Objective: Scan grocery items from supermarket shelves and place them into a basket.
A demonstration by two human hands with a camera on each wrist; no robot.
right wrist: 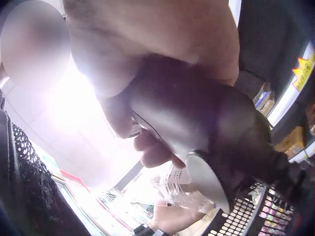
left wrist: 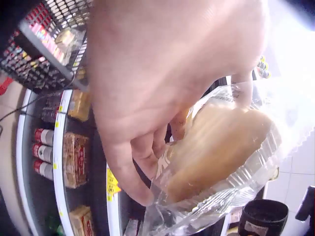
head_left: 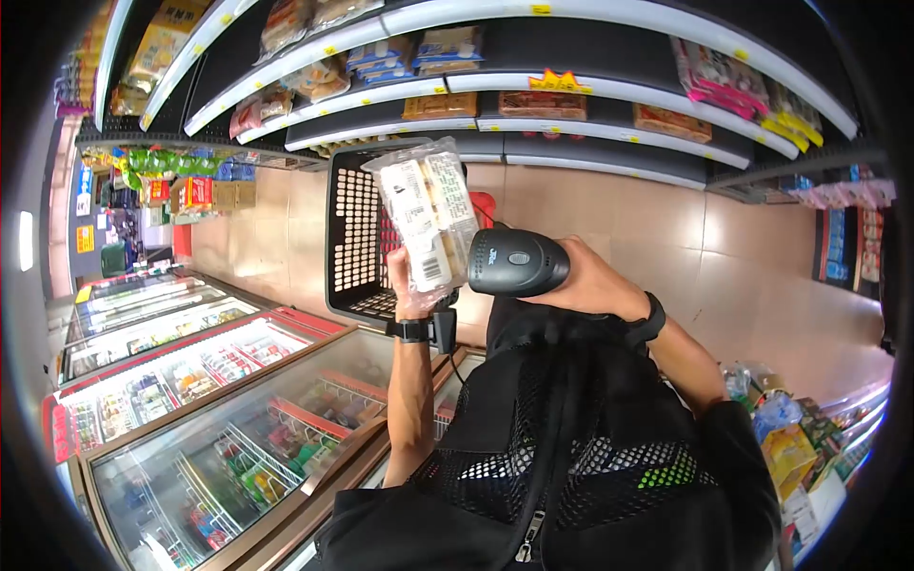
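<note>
My left hand (head_left: 404, 282) grips the lower end of a clear plastic pack of bread (head_left: 426, 214), its printed label and barcode facing up in the head view. In the left wrist view the fingers of the left hand (left wrist: 172, 73) curl round the pack, and tan bread (left wrist: 221, 147) shows through the wrapper. My right hand (head_left: 605, 284) holds a black barcode scanner (head_left: 514, 262), its head right by the pack's lower right edge. The right wrist view shows the right hand (right wrist: 157, 34) wrapped round the handle of the scanner (right wrist: 177, 113).
A black shopping basket (head_left: 333, 247) stands behind the bread pack, with packaged goods inside. Shelves (head_left: 609, 86) with packed bread curve across the far side. Glass-topped freezers (head_left: 219, 457) line the left. Stacked goods (head_left: 785, 428) sit at the lower right.
</note>
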